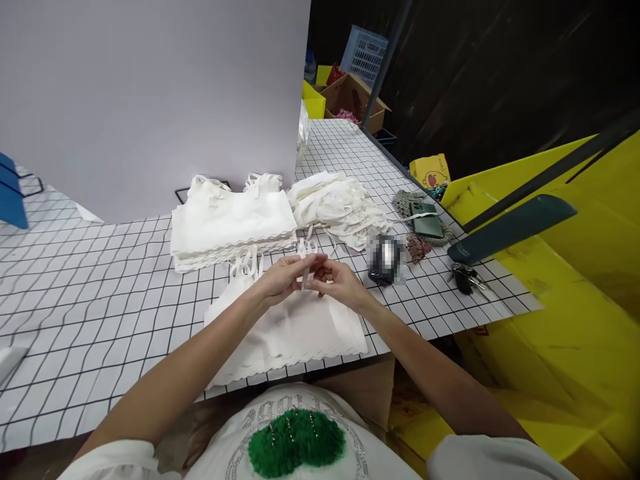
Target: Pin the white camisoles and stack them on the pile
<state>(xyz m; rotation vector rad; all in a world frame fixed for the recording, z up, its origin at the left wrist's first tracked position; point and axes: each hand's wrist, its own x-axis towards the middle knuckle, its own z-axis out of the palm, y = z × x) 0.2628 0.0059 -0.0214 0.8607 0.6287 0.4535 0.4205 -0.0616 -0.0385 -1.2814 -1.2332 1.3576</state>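
A flat white cloth piece with wavy edges and ribbon loops at its top lies at the table's front edge, below my hands. My left hand comes in over its upper part, fingers pinched on a thin white ribbon. Close against it, my right hand is closed too, thumb and fingers at the same ribbon. The fingertips partly hide the ribbon. Just beyond sits a neat stack of similar white pieces, and right of that a looser heap of white cloth.
On the right of the grid-patterned tablecloth lie a blurred dark object, a phone, keys and a long dark teal case. A grey panel stands behind. Yellow bins flank the table's right side.
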